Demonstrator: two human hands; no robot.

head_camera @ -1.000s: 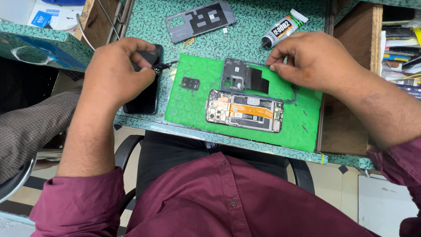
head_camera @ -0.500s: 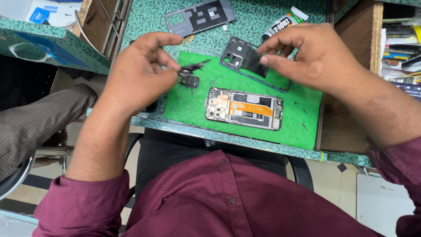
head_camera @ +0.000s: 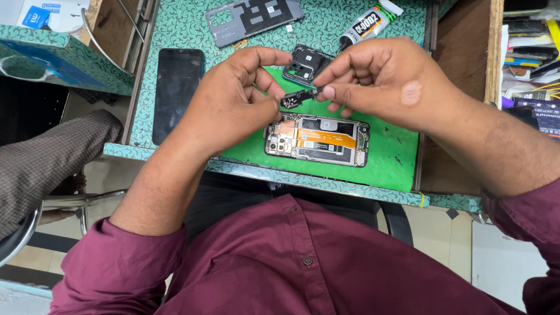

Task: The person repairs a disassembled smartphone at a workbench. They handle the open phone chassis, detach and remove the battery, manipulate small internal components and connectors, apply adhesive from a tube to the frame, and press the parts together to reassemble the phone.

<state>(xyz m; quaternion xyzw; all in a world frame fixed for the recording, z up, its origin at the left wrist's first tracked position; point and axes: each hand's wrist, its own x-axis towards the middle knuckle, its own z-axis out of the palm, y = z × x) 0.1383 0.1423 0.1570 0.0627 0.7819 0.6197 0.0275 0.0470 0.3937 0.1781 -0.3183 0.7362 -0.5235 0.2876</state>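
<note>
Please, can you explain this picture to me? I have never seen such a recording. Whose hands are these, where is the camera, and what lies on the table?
The camera sits on a person's head and looks down, so both hands belong to that person. The left hand and the right hand together pinch a small dark part above a green mat. On the mat lies an opened phone with its inner parts showing. Behind the hands are a dark cover piece, a grey back frame, a glue tube and, to the left, a black screen panel. The table has a patterned teal top.
</note>
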